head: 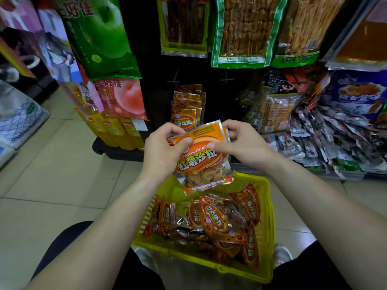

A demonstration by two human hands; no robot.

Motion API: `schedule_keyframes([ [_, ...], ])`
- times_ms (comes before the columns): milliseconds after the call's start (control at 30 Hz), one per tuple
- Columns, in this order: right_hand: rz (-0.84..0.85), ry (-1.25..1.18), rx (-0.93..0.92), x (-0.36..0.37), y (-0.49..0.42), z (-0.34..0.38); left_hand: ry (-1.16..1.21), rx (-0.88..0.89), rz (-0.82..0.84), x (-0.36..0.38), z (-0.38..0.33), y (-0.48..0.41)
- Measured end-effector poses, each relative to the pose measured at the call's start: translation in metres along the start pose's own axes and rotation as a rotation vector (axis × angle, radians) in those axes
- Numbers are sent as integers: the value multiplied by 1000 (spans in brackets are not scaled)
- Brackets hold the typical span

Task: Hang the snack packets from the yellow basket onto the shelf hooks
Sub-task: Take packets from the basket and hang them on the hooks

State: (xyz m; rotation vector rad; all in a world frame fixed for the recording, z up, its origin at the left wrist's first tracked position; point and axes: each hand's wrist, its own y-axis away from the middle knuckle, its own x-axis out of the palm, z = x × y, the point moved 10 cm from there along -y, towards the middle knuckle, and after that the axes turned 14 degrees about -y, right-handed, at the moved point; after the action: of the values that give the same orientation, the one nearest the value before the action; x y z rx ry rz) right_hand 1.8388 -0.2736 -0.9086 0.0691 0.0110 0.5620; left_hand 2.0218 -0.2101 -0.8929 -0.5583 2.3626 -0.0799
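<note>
A single wide-angle camera, worn on the head, looks forward and steeply down from close above the yellow basket (269, 206), facing the shelf (217, 101) just beyond the basket; tiled floor (52, 164) spreads left of the basket.

The held snack packet (202, 158) is glossy plastic film with shiny silver edges. The yellow basket (266, 206) is slotted, smooth plastic. The floor (62, 174) is smooth, slightly shiny tile.

orange packet (201, 162), yellow basket (270, 227) — slatted
</note>
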Motion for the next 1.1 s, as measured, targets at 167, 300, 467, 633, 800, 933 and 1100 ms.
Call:
schedule_keyframes([
  [167, -75, 96, -53, -6, -4, 0, 24, -17, 15, 7, -1, 1],
  [300, -117, 58, -16, -13, -5, -3, 39, -61, 62, 4, 13, -6],
  [467, -186, 36, 31, -30, -8, -10, 179, -186, 164, 10, 35, -5],
  [633, -175, 32, 61, -30, -12, -14, 162, -191, 147, 15, 36, -3],
  [800, -156, 73, 67, -25, -16, -13, 109, -178, 104, 13, 36, -4],
  [933, -152, 93, 74, -24, -18, -15, 97, -188, 107, 14, 37, -4],
  [1100, -148, 97, 95, -24, -21, -20, 76, -199, 87, 12, 40, -6],
])
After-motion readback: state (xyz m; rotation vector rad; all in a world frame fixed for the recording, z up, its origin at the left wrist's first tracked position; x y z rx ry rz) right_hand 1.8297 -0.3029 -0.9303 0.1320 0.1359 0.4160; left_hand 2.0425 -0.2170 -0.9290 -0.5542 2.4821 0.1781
